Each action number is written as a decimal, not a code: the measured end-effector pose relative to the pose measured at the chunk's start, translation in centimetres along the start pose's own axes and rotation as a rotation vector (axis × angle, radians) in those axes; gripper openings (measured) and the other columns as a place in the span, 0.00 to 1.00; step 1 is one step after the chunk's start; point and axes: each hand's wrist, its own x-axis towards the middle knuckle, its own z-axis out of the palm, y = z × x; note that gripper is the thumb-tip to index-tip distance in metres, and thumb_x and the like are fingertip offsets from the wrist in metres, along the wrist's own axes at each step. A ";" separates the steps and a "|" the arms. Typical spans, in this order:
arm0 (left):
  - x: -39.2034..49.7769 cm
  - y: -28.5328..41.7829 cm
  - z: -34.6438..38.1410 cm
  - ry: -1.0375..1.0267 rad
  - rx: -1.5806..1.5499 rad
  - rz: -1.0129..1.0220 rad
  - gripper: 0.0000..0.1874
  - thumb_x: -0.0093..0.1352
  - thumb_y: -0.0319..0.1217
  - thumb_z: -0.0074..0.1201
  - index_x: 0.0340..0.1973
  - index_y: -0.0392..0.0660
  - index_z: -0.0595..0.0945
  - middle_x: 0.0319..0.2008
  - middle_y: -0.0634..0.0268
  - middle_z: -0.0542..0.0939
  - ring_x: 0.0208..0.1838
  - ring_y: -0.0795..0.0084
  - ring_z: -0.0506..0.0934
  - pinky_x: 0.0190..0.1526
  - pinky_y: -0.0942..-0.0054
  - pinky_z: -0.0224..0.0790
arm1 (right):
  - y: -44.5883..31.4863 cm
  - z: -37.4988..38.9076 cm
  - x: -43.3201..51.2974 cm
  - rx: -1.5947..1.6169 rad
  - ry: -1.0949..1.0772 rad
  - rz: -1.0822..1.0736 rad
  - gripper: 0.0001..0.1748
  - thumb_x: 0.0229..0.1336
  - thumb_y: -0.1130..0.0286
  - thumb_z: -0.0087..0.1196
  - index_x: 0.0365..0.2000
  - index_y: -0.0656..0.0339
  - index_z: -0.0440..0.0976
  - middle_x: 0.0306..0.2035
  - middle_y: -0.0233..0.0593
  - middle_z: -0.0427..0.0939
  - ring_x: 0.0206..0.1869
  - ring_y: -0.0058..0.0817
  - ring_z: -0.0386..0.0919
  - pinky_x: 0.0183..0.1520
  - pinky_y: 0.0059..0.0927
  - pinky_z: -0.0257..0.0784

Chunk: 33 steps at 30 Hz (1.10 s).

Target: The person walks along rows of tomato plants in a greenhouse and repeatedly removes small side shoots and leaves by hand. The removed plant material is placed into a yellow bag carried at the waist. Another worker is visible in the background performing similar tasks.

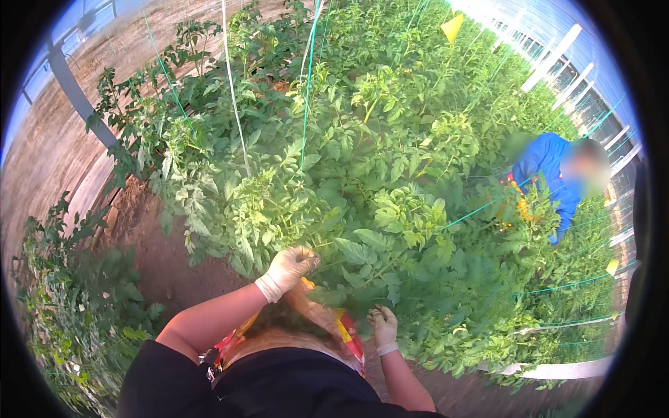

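Observation:
My left hand (291, 267), in a pale, soiled glove, is at the edge of the tomato foliage (360, 248) with its thumb and fingertips drawn together. Whether anything thin is pinched there cannot be made out. Lower and to the right, my right hand (384, 326) wears a similar glove; its fingers are curled beside dark green leaves, and nothing clear shows in them. A tan bag or apron (319, 316) with red and yellow edges hangs at my waist, between the two forearms. Green twine (307, 99) and a white cord (232, 89) run down into the plants ahead.
A person in a blue jacket (541, 157) bends among the plants at the right. A yellow card (452, 27) hangs at the back. White posts (551, 57) line the far right. Bare soil (172, 261) lies left, beside more plants (89, 313); a pale rail (564, 370) crosses lower right.

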 end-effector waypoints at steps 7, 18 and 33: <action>-15.1 2.3 -11.2 -0.617 0.852 0.100 0.15 0.69 0.39 0.53 0.44 0.43 0.85 0.41 0.56 0.84 0.46 0.58 0.81 0.52 0.63 0.71 | 1.3 12.8 -4.6 -0.740 -0.300 -0.078 0.18 0.65 0.75 0.50 0.53 0.71 0.69 0.43 0.45 0.80 0.40 0.26 0.80 0.43 0.25 0.76; -18.3 1.2 -18.1 -0.362 0.725 -0.030 0.12 0.65 0.37 0.55 0.37 0.43 0.86 0.34 0.51 0.83 0.41 0.53 0.80 0.46 0.61 0.71 | -4.6 26.0 10.7 -0.891 0.009 -0.689 0.20 0.51 0.75 0.60 0.47 0.65 0.72 0.38 0.37 0.77 0.42 0.33 0.75 0.50 0.35 0.71; -10.7 5.4 -12.3 -0.052 0.630 -0.339 0.17 0.67 0.29 0.59 0.50 0.35 0.80 0.47 0.55 0.83 0.50 0.69 0.81 0.54 0.71 0.73 | -1.0 30.5 22.3 -1.157 -0.318 -0.344 0.11 0.46 0.69 0.64 0.34 0.57 0.82 0.40 0.49 0.82 0.46 0.46 0.80 0.46 0.41 0.77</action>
